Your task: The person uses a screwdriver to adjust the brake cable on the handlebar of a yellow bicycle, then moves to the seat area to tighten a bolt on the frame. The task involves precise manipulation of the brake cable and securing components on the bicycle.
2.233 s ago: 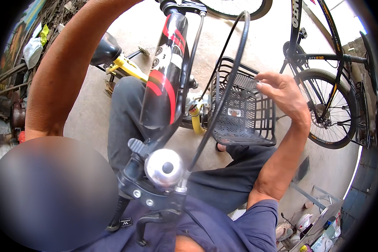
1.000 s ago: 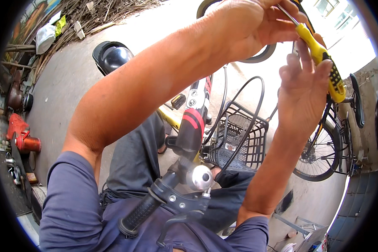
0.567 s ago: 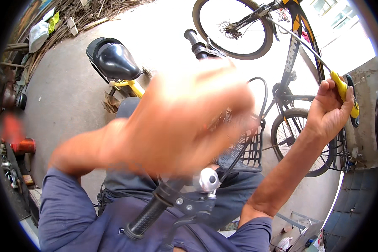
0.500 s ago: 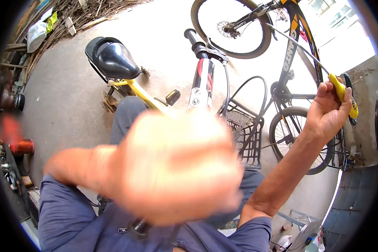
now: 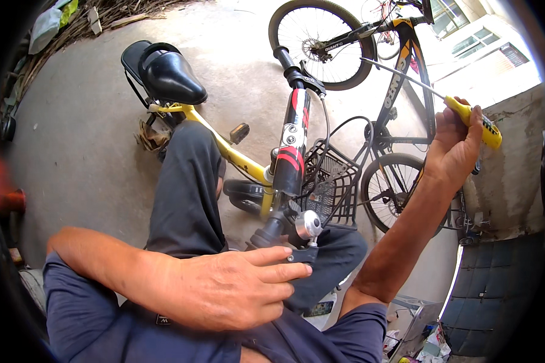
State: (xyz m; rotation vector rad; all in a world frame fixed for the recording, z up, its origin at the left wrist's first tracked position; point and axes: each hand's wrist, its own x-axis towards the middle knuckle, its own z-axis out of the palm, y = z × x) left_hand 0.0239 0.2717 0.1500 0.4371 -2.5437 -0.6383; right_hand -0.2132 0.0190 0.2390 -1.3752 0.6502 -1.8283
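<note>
My left hand (image 5: 224, 289) lies over the near end of the handlebar of a yellow bicycle (image 5: 239, 158), covering the grip. Its first two fingers reach across the black brake lever (image 5: 301, 255); the thumb is out of sight. Close to these fingertips sits a round silver bell (image 5: 309, 224). Off to the right, my raised right hand (image 5: 457, 142) is closed on the yellow handle of a screwdriver (image 5: 460, 110), its long metal shaft pointing up and left. A padded sleeve (image 5: 293, 130) in black, red and white wraps the bar's middle; the far grip (image 5: 283, 57) is uncovered.
A black wire basket (image 5: 339, 187) hangs at the handlebar's right. The yellow bicycle's black saddle (image 5: 172, 78) is on the left. Another, black-and-orange bicycle (image 5: 399, 78) stands behind at right. Sticks (image 5: 97, 36) are heaped at far left, and a red object (image 5: 9, 201) is at the left edge.
My left hand has come down from close before the camera onto the near handlebar end, uncovering the bell and bar. The right hand still holds the screwdriver; the whole view has shifted slightly.
</note>
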